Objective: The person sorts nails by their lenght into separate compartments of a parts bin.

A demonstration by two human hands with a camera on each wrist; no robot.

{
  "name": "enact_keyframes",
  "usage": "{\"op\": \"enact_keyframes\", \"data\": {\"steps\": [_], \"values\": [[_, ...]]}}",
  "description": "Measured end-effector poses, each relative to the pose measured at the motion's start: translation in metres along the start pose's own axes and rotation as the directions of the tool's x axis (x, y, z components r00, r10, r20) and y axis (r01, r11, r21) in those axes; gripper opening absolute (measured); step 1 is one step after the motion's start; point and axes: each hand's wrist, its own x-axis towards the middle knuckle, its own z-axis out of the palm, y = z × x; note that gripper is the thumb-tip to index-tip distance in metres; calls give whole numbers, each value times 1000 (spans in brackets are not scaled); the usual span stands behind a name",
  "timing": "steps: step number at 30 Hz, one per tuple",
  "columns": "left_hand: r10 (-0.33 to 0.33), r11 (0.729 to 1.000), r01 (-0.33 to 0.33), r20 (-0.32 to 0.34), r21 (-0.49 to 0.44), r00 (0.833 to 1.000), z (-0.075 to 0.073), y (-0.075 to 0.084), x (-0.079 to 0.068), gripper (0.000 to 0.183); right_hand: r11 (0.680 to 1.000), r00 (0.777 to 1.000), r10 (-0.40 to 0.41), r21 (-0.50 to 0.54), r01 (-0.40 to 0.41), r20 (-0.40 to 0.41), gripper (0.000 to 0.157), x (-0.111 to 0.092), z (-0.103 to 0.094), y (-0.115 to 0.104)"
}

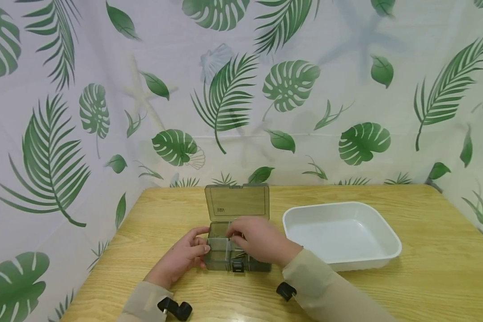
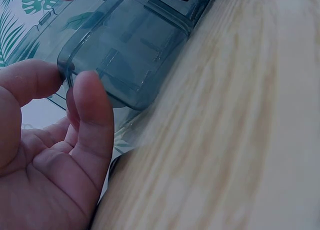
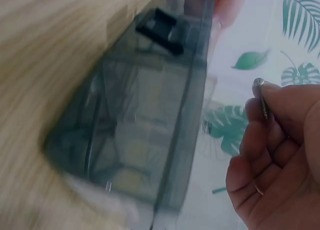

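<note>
A translucent grey compartment box (image 1: 217, 266) lies on the table with its lid (image 1: 238, 201) raised at the back. My left hand (image 1: 183, 255) holds the box by its left side, thumb and fingers at the corner in the left wrist view. Above the compartments, my right hand (image 1: 261, 237) pinches a small metal screw (image 3: 263, 99) between thumb and fingertips, head upward in the right wrist view. Some thin pieces (image 1: 239, 256) lie in a front compartment. The right hand hides part of the box's interior in the head view.
A white rectangular tray (image 1: 364, 260) stands to the right of the box, behind my right forearm. The wooden table (image 1: 233, 299) meets a leaf-printed cloth backdrop (image 1: 241, 112) at the back and sides. A black latch (image 1: 238, 266) sits on the box's front.
</note>
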Motion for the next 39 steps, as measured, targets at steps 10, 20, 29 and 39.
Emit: {"op": "enact_keyframes", "data": {"steps": [10, 20, 29, 39], "values": [[2, 1000, -2, -2, -12, 1000, -1, -1, 0, 65, 1000, 1000, 10, -22, -10, 13, 15, 19, 13, -15], [7, 1000, -7, -10, -11, 1000, -2, 0, 0, 66, 1000, 1000, 29, 11, -29, 4, 19, 6, 6, -5], [6, 1000, -6, -15, -16, 1000, -4, -4, -2, 65, 996, 997, 78, -31, -79, -11, 20, -19, -12, 15], [9, 1000, -9, -14, -15, 1000, -1, -1, 0, 65, 983, 983, 181, -26, -181, -28, 23, -66, -50, 58]]}}
